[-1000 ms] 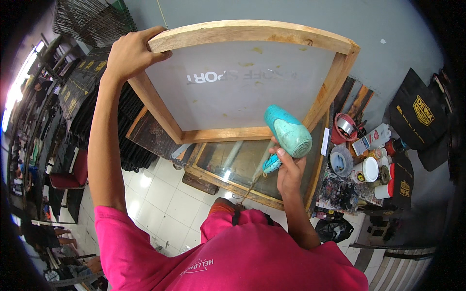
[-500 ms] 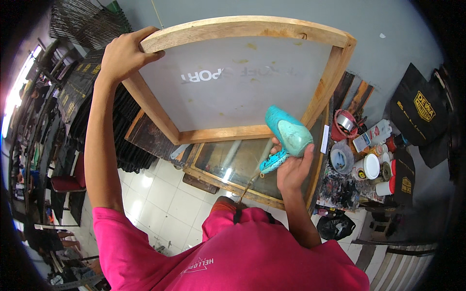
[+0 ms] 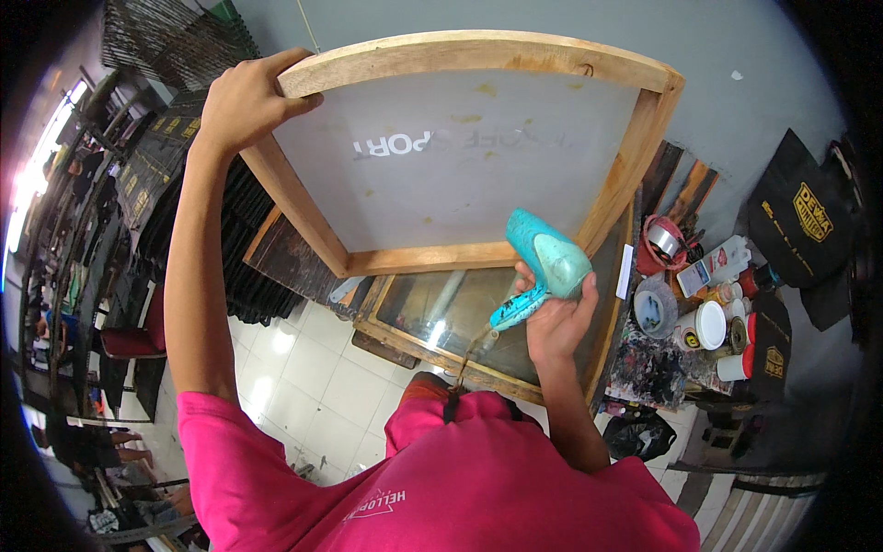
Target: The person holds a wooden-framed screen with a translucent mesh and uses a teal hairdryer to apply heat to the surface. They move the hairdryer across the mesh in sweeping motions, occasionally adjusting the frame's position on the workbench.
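A wooden-framed printing screen (image 3: 501, 51) stands tilted up in front of me, its grey-white mesh (image 3: 441, 198) carrying pale lettering and a few yellowish spots. My left hand (image 3: 253, 101) grips the frame's upper left corner, thumb on the inner side. In my right hand (image 3: 561, 317) is a turquoise hair dryer (image 3: 549, 258), held with its nozzle pointing up toward the mesh, apart from it. The dryer's handle slants down to the left, and a cord runs from its end toward my waist. My right fingers are partly hidden behind the dryer.
Below the screen lies a wood-edged glass table (image 3: 423, 308). On the right, a stained bench (image 3: 648, 363) carries tubs, bottles and a red bucket (image 3: 664, 241). Stacks of black material (image 3: 221, 239) stand at left near a red chair (image 3: 133, 340). Black bags (image 3: 798, 216) hang on the right wall.
The whole view has shifted slightly, with the scene moving a little right. Both hands keep their holds; the hair dryer has turned slightly against the mesh.
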The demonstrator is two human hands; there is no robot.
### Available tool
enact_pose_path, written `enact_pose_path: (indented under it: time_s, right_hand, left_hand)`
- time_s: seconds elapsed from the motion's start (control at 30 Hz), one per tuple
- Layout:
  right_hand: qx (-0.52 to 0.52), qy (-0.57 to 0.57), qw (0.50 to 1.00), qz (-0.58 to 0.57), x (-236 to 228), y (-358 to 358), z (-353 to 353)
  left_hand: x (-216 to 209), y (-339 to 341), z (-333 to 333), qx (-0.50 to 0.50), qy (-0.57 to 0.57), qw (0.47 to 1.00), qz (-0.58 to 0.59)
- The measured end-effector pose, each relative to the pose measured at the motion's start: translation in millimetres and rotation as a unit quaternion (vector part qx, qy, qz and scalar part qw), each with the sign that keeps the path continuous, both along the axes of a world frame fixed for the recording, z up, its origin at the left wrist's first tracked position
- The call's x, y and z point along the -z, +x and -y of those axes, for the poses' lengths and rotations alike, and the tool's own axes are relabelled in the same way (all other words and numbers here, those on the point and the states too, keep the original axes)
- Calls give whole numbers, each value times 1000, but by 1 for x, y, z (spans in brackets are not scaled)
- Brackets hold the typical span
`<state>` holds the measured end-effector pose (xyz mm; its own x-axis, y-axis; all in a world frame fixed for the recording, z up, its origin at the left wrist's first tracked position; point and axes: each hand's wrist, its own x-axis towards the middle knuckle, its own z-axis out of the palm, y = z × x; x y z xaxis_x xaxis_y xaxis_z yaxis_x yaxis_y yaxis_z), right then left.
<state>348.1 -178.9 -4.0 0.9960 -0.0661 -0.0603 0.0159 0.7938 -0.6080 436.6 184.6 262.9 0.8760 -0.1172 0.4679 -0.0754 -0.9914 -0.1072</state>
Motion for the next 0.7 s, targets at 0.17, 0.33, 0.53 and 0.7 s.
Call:
enact_pose_path:
  time_s: [0.17,0.33,0.53,0.7]
  right_hand:
    - [-39,3,999,0,7,0,1]
    - [-32,3,999,-13,8,3,-1]
    - [-21,34,999,-11,12,4,0]
    - [-21,50,998,-26,11,3,1]
  left_hand:
    - [1,-1,0,5,-1,1000,6]
    - [1,1,3,-7,-11,1000,-1]
    - [8,9,-8,29,39,996,69]
    - [7,6,-5,17,34,998,56]
